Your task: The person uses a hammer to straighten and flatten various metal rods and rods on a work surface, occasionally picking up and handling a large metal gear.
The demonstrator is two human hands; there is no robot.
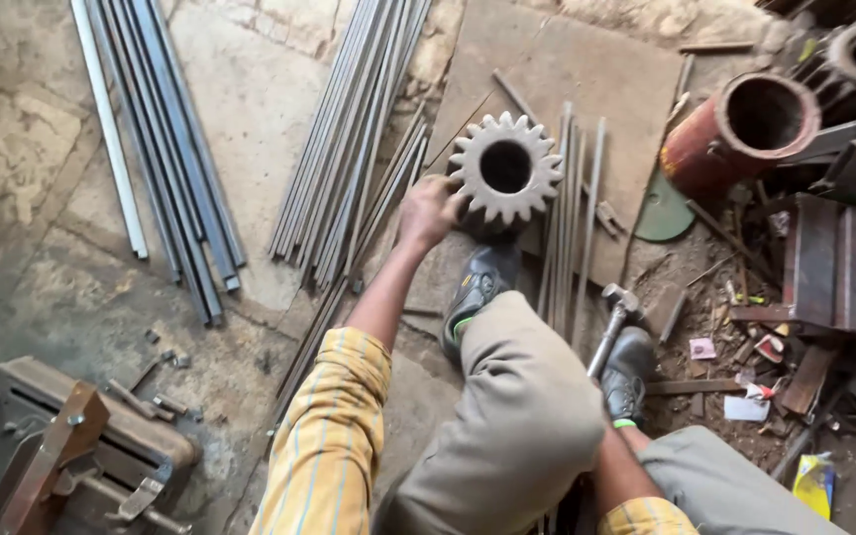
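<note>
On workshop floor, left hand point(428, 211) grips rim of large grey toothed steel gear point(505, 168); right hand hidden behind knee, grip unclear, silver metal hammer point(614, 324) upright beside it

Right hand: hidden behind the bent knee point(517, 416); only the forearm point(621, 471) shows, so its grip on the hammer point(614, 322) cannot be read. Hammer handle lower end also hidden there. Left hand point(428, 210): fingertips out of sight behind the gear wheel point(504, 170). Steel bars point(165, 139): cut off at top edge. Grey machine point(61, 451): cropped by left and bottom edges. Scraps at right point(745, 376): too small to identify.
</note>
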